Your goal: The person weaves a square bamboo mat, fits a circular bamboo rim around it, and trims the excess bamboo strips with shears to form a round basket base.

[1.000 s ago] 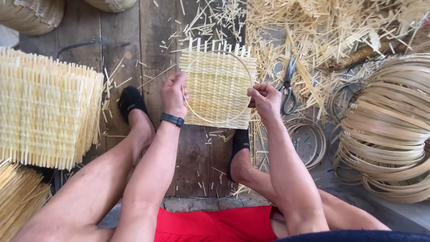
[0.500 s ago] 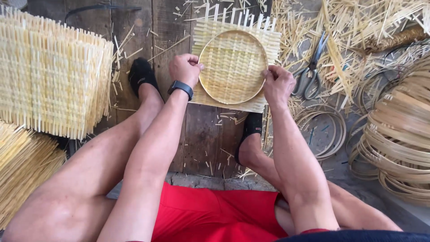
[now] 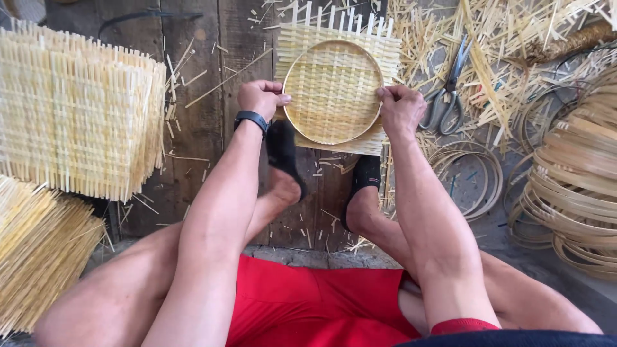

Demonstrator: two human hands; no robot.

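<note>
Hands on both sides of the work: the left hand (image 3: 260,97) pinches the left rim of a round bamboo hoop (image 3: 333,92) and the woven mat (image 3: 339,61) under it, and the right hand (image 3: 400,108) grips the right rim the same way, fingers curled over the edge. The mat and hoop sit out in front of the person, above the two black-socked feet (image 3: 283,154), over the dark wooden floor (image 3: 205,109).

To do this pressing well, I judge that even pressure from both sides matters: keep the hoop centred so the same margin of weave shows all round, and push it down flat so the weave cups inside without kinking a strip.

The mat is nearly square (so no strong long axis), lying flat and facing up at the camera, its loose strip ends pointing away from the person at the far edge. The hoop is round and lies flat on it.

Scissors (image 3: 445,96) lie just right of the mat among offcuts, coiled bamboo rings (image 3: 572,186) further right, and stacked mats (image 3: 77,115) to the left
</note>
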